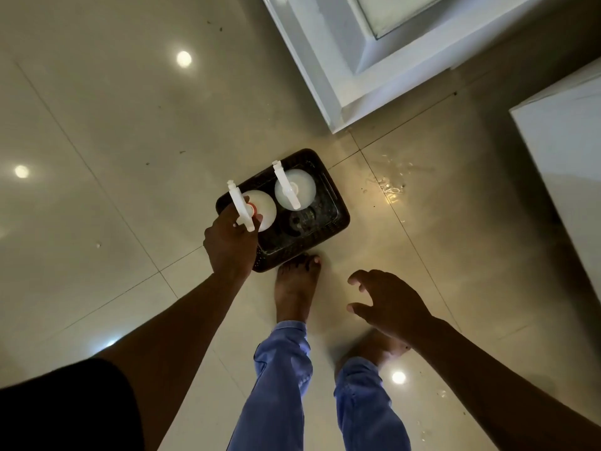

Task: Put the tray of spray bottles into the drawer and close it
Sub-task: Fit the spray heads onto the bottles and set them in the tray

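Observation:
A dark rectangular tray (338, 209) lies on the tiled floor just beyond my feet. Two white spray bottles stand in it, seen from above: one at the far side (304, 187) and one at the near left (266, 206). My left hand (231, 242) grips the neck of the near-left bottle, just under its white trigger head. My right hand (387, 304) hovers above the floor to the right of the tray, fingers spread, holding nothing. No drawer is recognisable in view.
White furniture (344, 70) stands at the upper right, a second white unit (566, 164) at the right edge. A wet patch (390, 187) glistens on the floor right of the tray. My bare feet (296, 288) touch the tray's near edge.

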